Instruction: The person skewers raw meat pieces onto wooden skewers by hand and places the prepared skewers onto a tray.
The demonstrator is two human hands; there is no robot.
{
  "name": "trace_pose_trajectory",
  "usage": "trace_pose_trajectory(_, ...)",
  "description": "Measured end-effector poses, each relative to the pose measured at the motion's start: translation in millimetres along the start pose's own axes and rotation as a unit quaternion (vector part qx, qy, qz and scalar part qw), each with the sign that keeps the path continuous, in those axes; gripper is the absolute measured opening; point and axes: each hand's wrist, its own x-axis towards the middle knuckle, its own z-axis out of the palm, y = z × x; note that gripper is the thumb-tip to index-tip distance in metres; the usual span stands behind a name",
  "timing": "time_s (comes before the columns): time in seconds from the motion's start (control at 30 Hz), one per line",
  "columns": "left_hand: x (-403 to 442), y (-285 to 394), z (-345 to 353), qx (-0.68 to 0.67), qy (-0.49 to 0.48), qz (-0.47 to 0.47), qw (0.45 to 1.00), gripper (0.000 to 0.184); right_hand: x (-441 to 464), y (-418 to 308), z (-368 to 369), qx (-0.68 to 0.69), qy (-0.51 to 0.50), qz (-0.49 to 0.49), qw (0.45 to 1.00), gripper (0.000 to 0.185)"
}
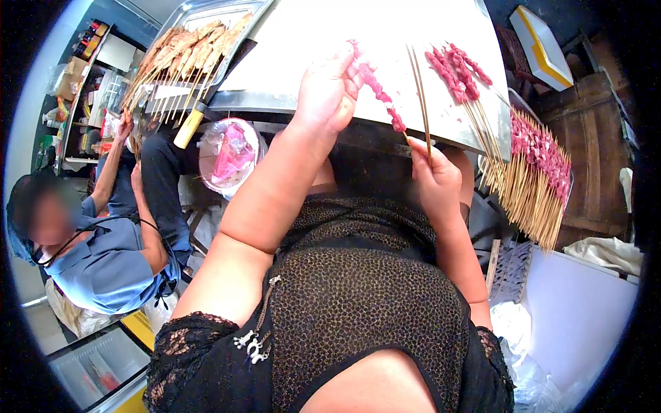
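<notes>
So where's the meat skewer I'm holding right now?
In the head view, the meat skewer is at upper centre, slanting between your left hand and right hand, just left of the bare sticks.

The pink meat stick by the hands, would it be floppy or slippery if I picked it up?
The pink meat stick would probably stay fairly straight, since thin wood shows at its lower end. Its meat looks raw and soft, so it may feel slippery. It's probably light: it's slim, and the right hand holds bare sticks too.
</notes>
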Motion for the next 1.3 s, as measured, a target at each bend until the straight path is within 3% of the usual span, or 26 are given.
trace_pose_trajectory(0.23,0.5,-5.0,6.3,-0.018,0.021,-0.029,0.999,0.028,0.5,2.1,3.0,0.013,-0.005,0.007,1.0,0.023)
trace_pose_trajectory(0.37,0.4,-3.8,10.5,-0.034,-0.018,-0.064,0.997,0.027,2.5,5.4,2.7,-0.013,0.004,-0.02,1.0,0.021)
trace_pose_trajectory(0.47,-4.2,-0.7,16.0,0.014,-0.034,-0.086,0.996,0.026,3.6,5.2,2.6,0.05,-0.008,0.029,0.998,0.021)
trace_pose_trajectory(0.53,-6.0,-1.5,16.6,0.056,-0.038,-0.094,0.993,0.025,6.8,2.7,2.6,0.175,-0.037,0.072,0.981,0.022)
trace_pose_trajectory(0.63,-4.5,-3.3,13.8,0.076,-0.036,-0.103,0.991,0.025,11.9,-3.0,3.3,0.175,-0.028,0.093,0.98,0.022)
trace_pose_trajectory(0.7,-3.1,-2.4,13.6,-0.02,-0.044,-0.142,0.989,0.023,12.8,0.2,1.0,0.173,-0.032,0.09,0.98,0.022)
trace_pose_trajectory(0.8,0.3,-19.4,4.7,-0.035,-0.097,-0.12,0.987,0.024,12.8,2.9,6.1,0.164,-0.048,0.076,0.982,0.022)
trace_pose_trajectory(0.83,-5.2,-23.4,17.4,0.005,0.024,-0.128,0.991,0.022,11.9,-1.0,6.3,0.148,-0.058,0.078,0.984,0.022)
trace_pose_trajectory(1.3,-6.4,-20.9,35.2,-0.037,0.001,-0.102,0.994,0.025,9.6,-20.9,8.0,0.082,-0.061,0.062,0.993,0.023)
